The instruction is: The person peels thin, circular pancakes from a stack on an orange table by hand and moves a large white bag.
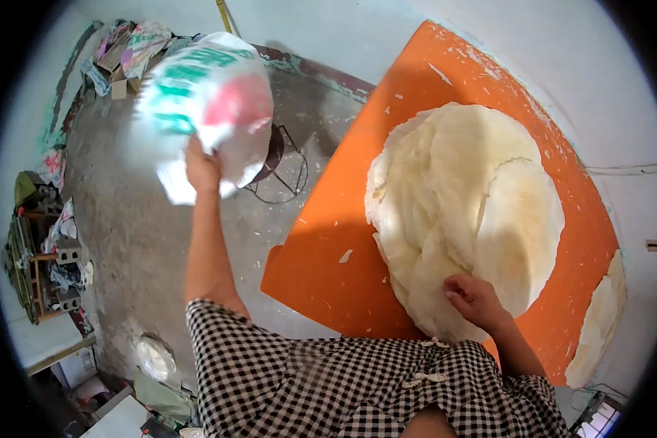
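My left hand (203, 166) is closed on the near edge of a white plastic sack (233, 77) with green and red print. The sack is spread wide and partly blurred, out over the floor to the left. A stack of thin, pale round flatbreads (445, 182) lies on the orange tabletop (328, 255) to the right. Several sheets overlap and fold, and one smoother piece shows on the right side. My right hand (474, 299) is over the near edge of the stack, fingers curled. Whether a sheet is pinched in them is hidden.
Behind the sack stands a dark stool (274, 157) with thin wire legs. More pale flatbread (598, 321) leans at the table's right edge. Bags and cardboard (128, 55) are heaped at the far left. A cluttered shelf (44, 248) lines the left wall. Crumbs dot the table.
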Available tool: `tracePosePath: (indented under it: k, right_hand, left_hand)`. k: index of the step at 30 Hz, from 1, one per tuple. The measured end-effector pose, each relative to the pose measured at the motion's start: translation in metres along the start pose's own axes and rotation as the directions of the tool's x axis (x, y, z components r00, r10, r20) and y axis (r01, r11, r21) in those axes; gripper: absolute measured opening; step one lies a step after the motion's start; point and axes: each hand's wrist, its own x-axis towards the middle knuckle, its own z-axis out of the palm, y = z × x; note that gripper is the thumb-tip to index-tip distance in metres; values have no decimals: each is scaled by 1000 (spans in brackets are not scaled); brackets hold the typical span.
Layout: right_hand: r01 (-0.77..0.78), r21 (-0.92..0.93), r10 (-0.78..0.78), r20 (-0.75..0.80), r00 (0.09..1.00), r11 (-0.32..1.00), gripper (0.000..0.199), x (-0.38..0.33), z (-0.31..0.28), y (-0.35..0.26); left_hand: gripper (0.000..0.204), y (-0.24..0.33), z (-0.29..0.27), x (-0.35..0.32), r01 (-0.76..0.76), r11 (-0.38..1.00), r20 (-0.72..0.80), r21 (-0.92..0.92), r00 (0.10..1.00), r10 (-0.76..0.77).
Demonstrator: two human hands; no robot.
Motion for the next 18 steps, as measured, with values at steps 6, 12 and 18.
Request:
tracePosePath:
  k: [6,12,18]
  right_hand:
    - [62,-23,-62,3,998,998,23,-14,-1,-1]
    - [168,-114,-174,-48,984,979,20,-15,-10,-1]
    - [222,30,-197,-360,912,975,13,-35,-38,35]
  left_hand:
    - [75,-45,90,-116,218,967,631,130,734,-250]
    - [58,-86,104,-139,415,902,659,-121,713,-239]
    - [23,140,-73,-137,617,437,611,-655,772,-174]
